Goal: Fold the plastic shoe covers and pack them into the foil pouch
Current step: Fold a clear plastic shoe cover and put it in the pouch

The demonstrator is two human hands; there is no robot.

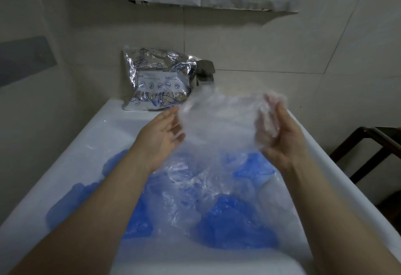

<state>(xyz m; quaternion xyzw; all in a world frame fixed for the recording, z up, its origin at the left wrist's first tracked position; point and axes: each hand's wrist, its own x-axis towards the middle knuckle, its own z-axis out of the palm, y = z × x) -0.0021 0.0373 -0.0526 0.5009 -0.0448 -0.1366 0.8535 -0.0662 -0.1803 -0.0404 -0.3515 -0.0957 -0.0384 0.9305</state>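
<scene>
Head view: both hands raised over a white basin [121,122], a clear plastic shoe cover [219,120] stretched between them, held above the pile. Cover is thin, see-through, crinkled, motion-blurred at its top edge, so its outline is unclear. Left hand [161,132] palm up, fingers straight and spread, fingertips touching the cover's left edge; grip spread, not curled round anything. Right hand [280,136] on the cover's right side, fingers curled with film bunched over them; grip pinching the cover.

Below the hands, a loose pile of shoe covers [217,198] lies in the basin, blue ones mixed with clear ones, all crumpled, none folded flat. A blue one [234,224] sits at the near right of the pile, another blue one [253,164] just under the right wrist.

Foil pouch [157,79] stands at the far rim of the basin, leaning against the tiled wall [271,47], silver, wrinkled, printed with blue food icons and a label panel. Some blue shows at its lower edge. Dark faucet [205,73] just beside the pouch's right side. Dark wooden frame [366,151] at far right.
</scene>
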